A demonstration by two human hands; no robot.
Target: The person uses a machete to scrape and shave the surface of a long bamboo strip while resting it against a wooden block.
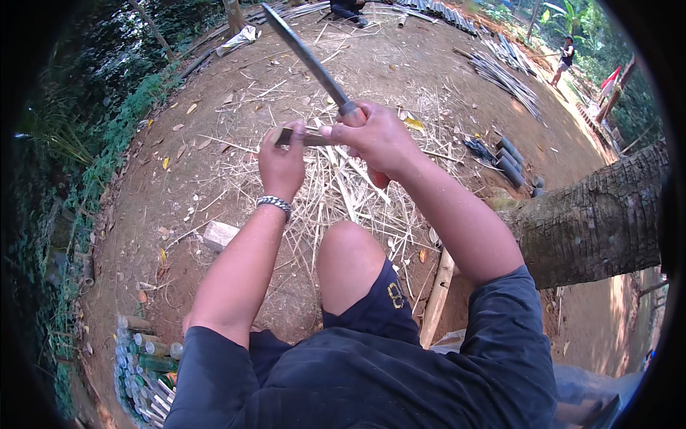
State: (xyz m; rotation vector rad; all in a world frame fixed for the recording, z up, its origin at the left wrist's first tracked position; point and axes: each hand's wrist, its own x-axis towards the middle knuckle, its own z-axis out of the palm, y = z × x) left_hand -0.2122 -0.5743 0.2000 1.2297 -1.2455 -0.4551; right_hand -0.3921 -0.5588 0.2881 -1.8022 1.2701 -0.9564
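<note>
My right hand [386, 143] is closed around the reddish-orange handle of a machete. Its long dark blade [309, 61] points up and to the left, away from me. My left hand [281, 168], with a braided bracelet at the wrist, grips one end of a short, dark strip of what looks like bamboo [314, 140]. The strip runs across to my right hand, whose thumb reaches its other end. Below both hands, pale shavings and thin slivers [350, 189] lie scattered on the ground in front of my bent knee.
A thick tree trunk [593, 222] leans in at the right, beside dark cylindrical pieces [509, 168]. A wooden block [220, 236] and a pole [437, 297] lie nearby. Cut bamboo pieces [146, 347] are piled lower left. Long poles [504, 82] and two people [564, 61] appear farther off.
</note>
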